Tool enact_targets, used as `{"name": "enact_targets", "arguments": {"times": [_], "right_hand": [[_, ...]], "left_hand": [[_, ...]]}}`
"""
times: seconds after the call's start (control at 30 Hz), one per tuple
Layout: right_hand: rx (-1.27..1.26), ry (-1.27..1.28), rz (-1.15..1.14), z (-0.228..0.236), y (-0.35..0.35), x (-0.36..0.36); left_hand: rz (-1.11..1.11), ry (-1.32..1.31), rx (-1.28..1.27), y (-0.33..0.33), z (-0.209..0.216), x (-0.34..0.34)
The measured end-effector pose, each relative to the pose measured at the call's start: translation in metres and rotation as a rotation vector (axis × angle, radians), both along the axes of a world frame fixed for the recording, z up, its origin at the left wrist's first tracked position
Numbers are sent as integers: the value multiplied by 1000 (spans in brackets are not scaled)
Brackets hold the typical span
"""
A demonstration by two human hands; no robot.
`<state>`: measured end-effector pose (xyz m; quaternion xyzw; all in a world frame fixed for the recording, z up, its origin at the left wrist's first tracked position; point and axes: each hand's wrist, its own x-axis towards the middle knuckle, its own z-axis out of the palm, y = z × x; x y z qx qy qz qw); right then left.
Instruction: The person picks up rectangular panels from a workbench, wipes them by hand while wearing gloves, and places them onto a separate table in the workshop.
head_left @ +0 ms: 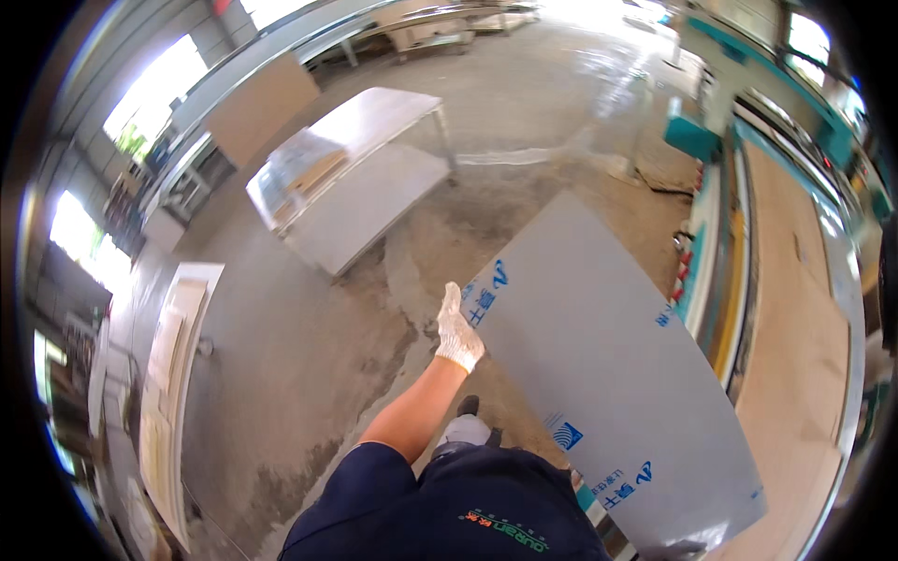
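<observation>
A large grey sheet (608, 365) with blue printing slants across the middle and right of the head view. My left hand (457, 330), in a white knitted glove, grips its left edge. The thumb points up along that edge, and the sheet hides part of the other fingers. My right hand does not show; the near part of the sheet runs down to the lower rim of the picture. The sheet's right side lies over the edge of a machine bed.
A long machine (734, 252) with teal parts and a brown board (795, 309) on its bed stands on the right. Ahead to the left is a two-level table (379, 201) with sheets on it. A low stack of boards (171, 374) lies at the far left.
</observation>
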<state>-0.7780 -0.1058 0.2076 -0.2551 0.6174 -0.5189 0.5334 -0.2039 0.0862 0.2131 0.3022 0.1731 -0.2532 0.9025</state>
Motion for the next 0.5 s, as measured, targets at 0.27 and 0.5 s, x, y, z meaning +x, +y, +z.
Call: {"name": "enact_targets", "arguments": {"times": [0.27, 0.5], "right_hand": [[-273, -82, 351, 66, -75, 223], [-276, -224, 475, 66, -74, 456]], "left_hand": [[423, 144, -95, 200, 36, 96], [752, -101, 42, 325, 16, 221]]}}
